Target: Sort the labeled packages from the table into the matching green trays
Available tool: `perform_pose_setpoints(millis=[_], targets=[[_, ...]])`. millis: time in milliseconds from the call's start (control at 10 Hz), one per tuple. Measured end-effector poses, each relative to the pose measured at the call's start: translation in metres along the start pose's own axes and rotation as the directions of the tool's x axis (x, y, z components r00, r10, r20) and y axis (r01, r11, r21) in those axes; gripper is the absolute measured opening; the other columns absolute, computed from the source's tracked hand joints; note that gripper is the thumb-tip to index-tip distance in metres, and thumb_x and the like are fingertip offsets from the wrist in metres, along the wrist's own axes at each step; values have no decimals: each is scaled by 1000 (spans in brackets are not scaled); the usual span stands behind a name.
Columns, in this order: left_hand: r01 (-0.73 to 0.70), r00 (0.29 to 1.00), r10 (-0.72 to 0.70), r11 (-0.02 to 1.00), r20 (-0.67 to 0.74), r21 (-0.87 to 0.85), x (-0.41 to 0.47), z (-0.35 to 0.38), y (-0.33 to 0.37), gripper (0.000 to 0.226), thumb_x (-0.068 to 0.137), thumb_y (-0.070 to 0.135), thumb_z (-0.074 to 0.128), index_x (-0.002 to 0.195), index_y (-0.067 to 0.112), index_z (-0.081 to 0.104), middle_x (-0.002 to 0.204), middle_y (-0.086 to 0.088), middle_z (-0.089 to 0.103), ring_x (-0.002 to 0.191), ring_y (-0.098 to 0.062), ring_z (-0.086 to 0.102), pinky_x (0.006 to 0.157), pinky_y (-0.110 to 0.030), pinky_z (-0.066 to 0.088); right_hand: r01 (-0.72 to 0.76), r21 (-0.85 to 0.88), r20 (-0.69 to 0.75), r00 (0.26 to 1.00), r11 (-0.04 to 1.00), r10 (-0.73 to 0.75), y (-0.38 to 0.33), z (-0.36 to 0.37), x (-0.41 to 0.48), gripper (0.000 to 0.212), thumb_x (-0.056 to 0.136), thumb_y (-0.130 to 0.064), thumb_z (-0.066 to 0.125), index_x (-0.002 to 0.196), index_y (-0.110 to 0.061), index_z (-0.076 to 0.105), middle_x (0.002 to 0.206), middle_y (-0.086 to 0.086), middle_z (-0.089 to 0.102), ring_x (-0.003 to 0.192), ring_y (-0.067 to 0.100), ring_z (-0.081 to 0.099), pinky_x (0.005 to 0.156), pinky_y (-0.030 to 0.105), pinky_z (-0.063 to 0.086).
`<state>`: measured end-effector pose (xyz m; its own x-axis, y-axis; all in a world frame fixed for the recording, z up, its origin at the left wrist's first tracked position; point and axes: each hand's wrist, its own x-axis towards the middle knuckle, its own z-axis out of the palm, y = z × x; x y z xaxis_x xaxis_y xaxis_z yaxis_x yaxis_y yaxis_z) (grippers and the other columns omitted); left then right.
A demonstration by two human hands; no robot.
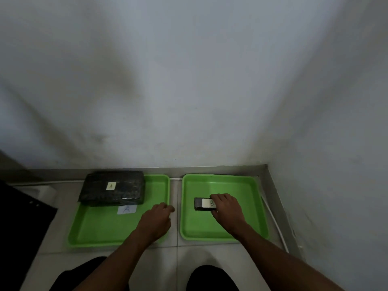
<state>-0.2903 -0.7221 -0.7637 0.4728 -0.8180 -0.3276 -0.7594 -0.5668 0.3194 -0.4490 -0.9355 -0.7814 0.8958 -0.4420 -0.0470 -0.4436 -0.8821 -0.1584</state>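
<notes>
Wall (189, 80) fills most of my view, pale and bare, meeting a second wall at a corner on the right. Below it the worktop (176, 259), light tiled surface with a metal edge strip along the back and right. Two green trays side by side on it, narrow gap between. Left tray (100, 227) has a paper tag marked A (126, 209) on its floor. Big dark wrapped package (113, 187) with a small A label sits across that tray's back left corner, overhanging the rim, front edge just covering the top of the tag. Right tray (210, 227) holds the small dark package (204, 203) with a white B label, roughly mid-tray, lying flat. My right hand (227, 208) is on the small package's right end, fingers curled over it and pinching it; the B is partly covered. My left hand (156, 219) hovers over the left tray's right rim, fingers loosely curled together, holding nothing. Dark object (19, 217) at far left edge, can't tell what.
</notes>
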Motion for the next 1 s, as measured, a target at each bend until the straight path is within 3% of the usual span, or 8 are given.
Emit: perform_pose_setpoints(millis=[200, 400, 600, 700, 900, 1000], targets=[[47, 999, -46, 998, 20, -46, 54, 21, -4, 46, 89, 16, 51, 135, 22, 48, 140, -6, 49, 124, -28, 48, 92, -40, 49, -61, 40, 60, 997, 997, 58, 34, 44, 53, 43, 65, -11, 79, 106, -11, 66, 95, 8, 72, 82, 28, 63, 72, 38, 52], [61, 995, -59, 998, 80, -23, 92, 46, 3, 61, 92, 19, 49, 149, 29, 28, 158, -10, 25, 140, -30, 34, 106, -43, 42, -81, 69, 79, 994, 994, 76, 48, 84, 86, 46, 60, -7, 81, 104, -9, 67, 94, 9, 71, 81, 30, 64, 72, 39, 54], [44, 993, -41, 999, 107, -22, 94, 64, -1, 56, 89, 15, 50, 144, 22, 40, 157, -10, 31, 141, -30, 32, 106, -45, 42, -93, 15, 103, 990, 996, 91, 65, 103, 97, 48, 55, -3, 83, 100, -7, 68, 91, 11, 72, 79, 30, 65, 74, 41, 56], [54, 991, -50, 998, 122, -33, 93, 66, -4, 55, 92, 17, 49, 145, 25, 37, 158, -11, 28, 144, -29, 27, 108, -46, 39, -107, 20, 121, 987, 994, 104, 69, 109, 98, 48, 56, -2, 82, 101, -6, 67, 92, 13, 71, 81, 31, 65, 76, 43, 56], [49, 991, -44, 998, 126, -41, 83, 50, 5, 55, 93, 14, 49, 146, 21, 37, 159, -14, 23, 145, -30, 23, 111, -46, 38, -137, -14, 84, 987, 990, 138, 67, 104, 93, 64, 59, 1, 80, 119, 0, 59, 108, 20, 67, 101, 38, 63, 92, 55, 50], [58, 995, -52, 996, 88, -64, 76, 37, 5, 55, 91, 14, 52, 144, 21, 39, 157, -15, 25, 143, -32, 26, 106, -48, 42, -157, 34, 82, 985, 987, 154, 59, 97, 84, 69, 60, 3, 75, 126, 1, 53, 114, 21, 64, 107, 38, 59, 95, 52, 48]])
